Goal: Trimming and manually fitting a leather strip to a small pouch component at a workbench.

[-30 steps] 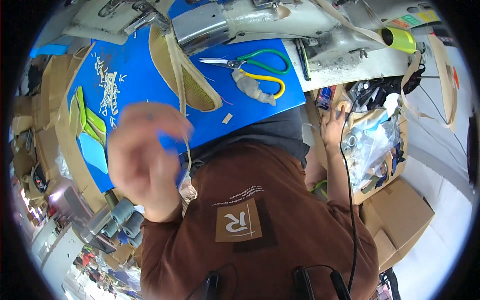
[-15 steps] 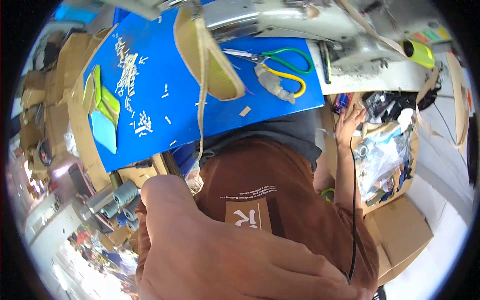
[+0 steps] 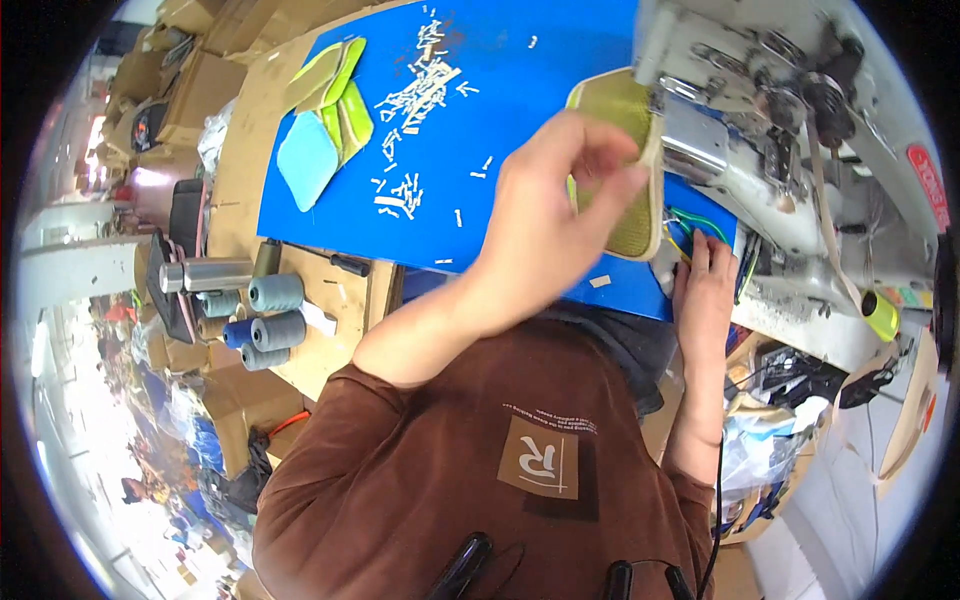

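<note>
Mesh panel (image 3: pixel 625 170) on blue tabletop (image 3: pixel 430 200) under sewing machine (image 3: pixel 770 150), pinched by left hand (image 3: pixel 545 225) fingers; right hand (image 3: pixel 705 290) fingers flat beside. Risk: panel skewing, fingers near needle.

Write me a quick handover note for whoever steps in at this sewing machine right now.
Left hand: raised over the blue mat, fingertips on the olive pad at the sewing machine.
Right hand: at the mat's right edge by the machine base; its grip is hidden.
Done: pads stacked at the mat's far left.
Left: the olive pad is at the machine head; whether it is stitched can't be told.
</note>
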`<action>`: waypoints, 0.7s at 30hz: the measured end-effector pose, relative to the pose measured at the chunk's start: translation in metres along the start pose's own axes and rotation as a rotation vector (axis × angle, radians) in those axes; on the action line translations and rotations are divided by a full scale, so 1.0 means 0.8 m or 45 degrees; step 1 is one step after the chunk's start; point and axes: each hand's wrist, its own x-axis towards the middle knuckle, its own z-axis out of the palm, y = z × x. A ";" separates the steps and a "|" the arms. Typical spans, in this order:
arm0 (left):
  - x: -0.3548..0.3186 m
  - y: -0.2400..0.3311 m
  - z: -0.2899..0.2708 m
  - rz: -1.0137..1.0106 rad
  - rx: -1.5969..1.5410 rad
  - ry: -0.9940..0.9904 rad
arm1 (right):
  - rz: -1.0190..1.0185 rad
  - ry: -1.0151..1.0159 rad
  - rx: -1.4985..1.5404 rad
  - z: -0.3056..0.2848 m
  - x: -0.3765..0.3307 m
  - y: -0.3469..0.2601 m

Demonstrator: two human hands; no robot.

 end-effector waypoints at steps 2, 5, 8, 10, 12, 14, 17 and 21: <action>0.002 -0.043 0.017 -0.152 -0.015 0.039 | -0.065 -0.121 -0.013 -0.007 0.007 0.002; 0.006 -0.059 0.024 -0.239 -0.056 -0.172 | -0.078 -0.309 0.096 -0.010 0.005 0.015; 0.008 -0.054 0.019 -0.442 -0.313 -0.264 | -0.008 -0.400 0.638 -0.026 -0.006 0.058; 0.018 -0.043 0.001 -0.896 -0.923 -0.403 | 0.380 -0.548 1.033 -0.054 -0.011 0.077; 0.015 -0.042 0.005 -0.958 -1.030 -0.429 | 0.332 -0.523 1.209 -0.085 -0.010 0.077; 0.008 -0.048 0.013 -1.048 -1.224 -0.407 | 0.540 -0.726 1.640 -0.118 -0.001 0.080; 0.004 -0.035 0.012 -1.057 -1.192 -0.325 | 0.519 -0.876 1.577 -0.144 0.029 0.055; 0.004 -0.038 0.017 -0.985 -1.161 -0.309 | 0.563 -0.965 1.491 -0.154 0.059 0.058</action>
